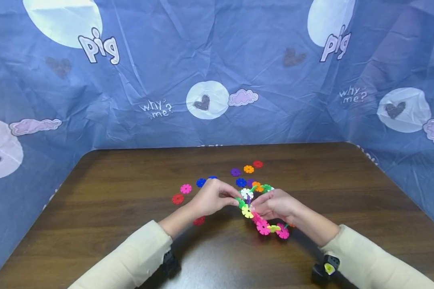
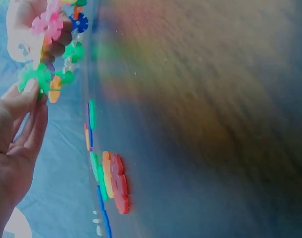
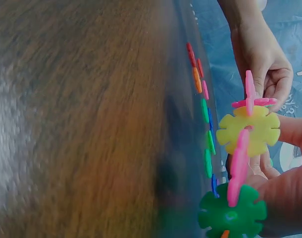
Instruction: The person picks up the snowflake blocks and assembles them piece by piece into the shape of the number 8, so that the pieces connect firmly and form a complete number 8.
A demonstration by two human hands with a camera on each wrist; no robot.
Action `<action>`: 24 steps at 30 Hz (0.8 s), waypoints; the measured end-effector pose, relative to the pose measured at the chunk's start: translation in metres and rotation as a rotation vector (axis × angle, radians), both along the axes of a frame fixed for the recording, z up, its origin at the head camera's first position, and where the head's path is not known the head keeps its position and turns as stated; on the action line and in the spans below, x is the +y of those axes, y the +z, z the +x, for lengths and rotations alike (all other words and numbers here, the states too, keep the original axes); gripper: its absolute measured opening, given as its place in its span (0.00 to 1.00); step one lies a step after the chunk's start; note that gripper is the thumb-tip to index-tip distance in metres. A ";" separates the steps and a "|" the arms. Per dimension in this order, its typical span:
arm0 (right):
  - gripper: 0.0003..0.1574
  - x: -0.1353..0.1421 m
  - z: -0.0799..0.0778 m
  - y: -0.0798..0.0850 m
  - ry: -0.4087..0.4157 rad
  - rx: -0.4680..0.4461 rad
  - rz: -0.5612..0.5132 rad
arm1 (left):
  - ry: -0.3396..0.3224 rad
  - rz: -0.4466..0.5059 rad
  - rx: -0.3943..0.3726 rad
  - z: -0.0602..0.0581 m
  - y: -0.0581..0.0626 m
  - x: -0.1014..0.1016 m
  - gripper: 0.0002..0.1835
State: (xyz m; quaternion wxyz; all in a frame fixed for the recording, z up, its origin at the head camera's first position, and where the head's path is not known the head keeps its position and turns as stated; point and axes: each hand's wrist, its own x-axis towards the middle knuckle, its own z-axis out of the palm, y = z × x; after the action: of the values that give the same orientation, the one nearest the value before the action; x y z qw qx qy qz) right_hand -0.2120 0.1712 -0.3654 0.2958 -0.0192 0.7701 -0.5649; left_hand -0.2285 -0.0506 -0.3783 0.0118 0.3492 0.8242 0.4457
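A chain of slotted, flower-shaped plastic discs (image 1: 263,227) in several colours hangs between the two hands over the table. My left hand (image 1: 210,197) pinches a green disc (image 2: 38,78) between thumb and fingers, close to a yellow disc (image 1: 247,211). On the chain's other side, my right hand (image 1: 277,205) grips the links near the white and purple discs, its fingertips almost meeting the left ones. Part of the chain loops behind the right hand and is hidden there. The right wrist view shows pink, yellow and dark green discs (image 3: 230,215) slotted together at right angles.
Loose discs lie flat on the brown wooden table (image 1: 112,224): a pink one (image 1: 186,188) and a red one (image 1: 178,198) at left, an orange one (image 1: 248,169) and a purple one (image 1: 235,172) farther back. Patterned blue cloth (image 1: 275,120) hangs behind the table.
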 end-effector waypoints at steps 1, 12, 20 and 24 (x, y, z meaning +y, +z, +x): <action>0.20 -0.001 0.000 0.000 0.003 0.001 0.000 | -0.008 0.008 -0.008 0.000 -0.001 -0.001 0.07; 0.14 -0.008 0.006 0.002 -0.023 0.055 0.016 | -0.130 0.019 0.166 -0.002 -0.002 -0.002 0.05; 0.14 -0.016 0.010 0.002 -0.090 0.078 0.054 | -0.121 -0.014 0.309 0.002 -0.001 -0.002 0.06; 0.14 -0.019 0.011 0.001 -0.117 0.088 0.073 | -0.092 -0.026 0.354 0.005 -0.005 -0.003 0.05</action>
State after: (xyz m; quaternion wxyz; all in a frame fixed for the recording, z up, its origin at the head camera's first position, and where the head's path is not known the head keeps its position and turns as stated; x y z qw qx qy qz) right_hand -0.2008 0.1522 -0.3643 0.2284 0.0118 0.8022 -0.5516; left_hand -0.2233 -0.0536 -0.3834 -0.1086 0.4592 0.8023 0.3657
